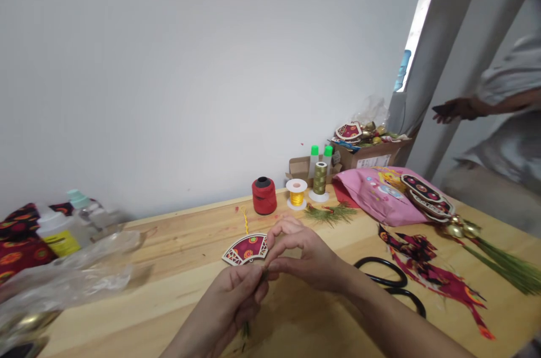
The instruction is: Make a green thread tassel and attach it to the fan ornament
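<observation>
- Fan-shaped wooden ornament with a dark red floral face and pale openwork ends [247, 249] sits at the lower centre of the frame, just beyond the hands; whether it rests on the pale wooden desk [169, 273] or is held above it, I cannot tell.
- Left hand [236, 296], lower centre: its fingers are closed around thin green strands [245, 331], whose ends poke out below.
- Right hand [310, 259], right of centre: its fingers are bent and close together at the ornament's lower right corner; what they grasp, if anything, is hidden.
- Done, as far as shows: the floral face is in its frame, and a twisted yellow cord [245, 221] rises from the top edge.
- Left, it seems: the lower end, where no bells or full tassel show; any join to the strands is hidden.
- For comparison, a dark ornament with a pale scalloped edge [426, 195], right of the frame, has round gold bells [455, 229] and a long green tassel [509, 265] beside it.
</observation>
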Demonstrator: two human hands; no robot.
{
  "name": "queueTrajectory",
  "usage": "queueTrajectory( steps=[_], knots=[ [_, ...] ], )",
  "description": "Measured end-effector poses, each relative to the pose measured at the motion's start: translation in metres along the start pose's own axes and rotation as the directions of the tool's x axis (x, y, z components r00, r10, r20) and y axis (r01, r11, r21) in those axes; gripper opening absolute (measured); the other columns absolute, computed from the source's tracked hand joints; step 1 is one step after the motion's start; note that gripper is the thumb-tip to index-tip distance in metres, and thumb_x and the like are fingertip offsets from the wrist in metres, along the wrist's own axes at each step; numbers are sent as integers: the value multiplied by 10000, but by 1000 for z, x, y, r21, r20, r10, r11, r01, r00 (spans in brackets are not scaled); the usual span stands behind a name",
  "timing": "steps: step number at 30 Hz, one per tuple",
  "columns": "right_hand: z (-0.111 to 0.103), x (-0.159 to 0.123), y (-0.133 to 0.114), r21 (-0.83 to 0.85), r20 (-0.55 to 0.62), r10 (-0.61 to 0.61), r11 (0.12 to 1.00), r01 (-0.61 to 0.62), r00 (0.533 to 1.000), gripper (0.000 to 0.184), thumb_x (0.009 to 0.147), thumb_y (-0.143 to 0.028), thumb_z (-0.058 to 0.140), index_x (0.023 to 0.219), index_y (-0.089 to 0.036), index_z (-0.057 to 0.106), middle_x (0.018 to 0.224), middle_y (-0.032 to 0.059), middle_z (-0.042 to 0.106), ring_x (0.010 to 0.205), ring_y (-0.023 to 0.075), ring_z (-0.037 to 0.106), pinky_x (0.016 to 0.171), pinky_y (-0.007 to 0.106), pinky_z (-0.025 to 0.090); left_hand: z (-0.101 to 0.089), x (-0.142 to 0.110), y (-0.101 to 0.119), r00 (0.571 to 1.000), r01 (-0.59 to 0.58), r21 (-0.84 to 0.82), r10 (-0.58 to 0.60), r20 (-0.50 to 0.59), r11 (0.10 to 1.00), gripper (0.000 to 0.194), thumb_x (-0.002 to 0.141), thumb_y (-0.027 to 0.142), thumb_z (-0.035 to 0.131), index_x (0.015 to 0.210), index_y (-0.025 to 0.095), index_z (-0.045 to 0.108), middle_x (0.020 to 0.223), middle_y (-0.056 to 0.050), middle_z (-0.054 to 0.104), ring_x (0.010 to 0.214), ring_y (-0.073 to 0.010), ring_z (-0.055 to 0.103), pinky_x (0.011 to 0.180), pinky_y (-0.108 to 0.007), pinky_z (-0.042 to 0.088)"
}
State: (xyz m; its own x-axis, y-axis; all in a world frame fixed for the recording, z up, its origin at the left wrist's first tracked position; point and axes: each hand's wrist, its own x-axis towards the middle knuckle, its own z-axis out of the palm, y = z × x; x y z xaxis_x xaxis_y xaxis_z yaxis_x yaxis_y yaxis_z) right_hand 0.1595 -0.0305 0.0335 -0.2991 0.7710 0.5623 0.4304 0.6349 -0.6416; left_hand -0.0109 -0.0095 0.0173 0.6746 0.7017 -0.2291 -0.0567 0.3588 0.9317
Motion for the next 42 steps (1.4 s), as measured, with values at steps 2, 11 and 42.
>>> queueTrajectory(
  steps=[2,11,42],
  knots=[
    [1,0,1,-38,8,-22,999,22,1000,26,693,-177,648,695,-192,669,769,-1,562,810,144,501,827,316,334,-2,0,-2,999,32,-4,-32,8,999,322,694,421,586,675,101,622,488,64,351,413,-37,147,380,-191,81],
    [3,1,3,58,-36,49,997,-46,998,56,705,-188,631,683,-155,670,782,24,608,789,140,537,803,286,357,-6,-1,-2,999,31,62,-30,-9,998,300,691,399,597,654,101,618,466,65,368,401,-31,164,375,-181,77],
    [-9,0,21,607,-89,478,722,-333,874,315,748,-424,524,639,-130,546,542,-36,441,508,74,388,526,200,314,-20,1,4,989,-46,110,61,-137,993,309,682,395,607,553,118,563,463,62,357,427,-47,190,393,-162,159]
  ],
)
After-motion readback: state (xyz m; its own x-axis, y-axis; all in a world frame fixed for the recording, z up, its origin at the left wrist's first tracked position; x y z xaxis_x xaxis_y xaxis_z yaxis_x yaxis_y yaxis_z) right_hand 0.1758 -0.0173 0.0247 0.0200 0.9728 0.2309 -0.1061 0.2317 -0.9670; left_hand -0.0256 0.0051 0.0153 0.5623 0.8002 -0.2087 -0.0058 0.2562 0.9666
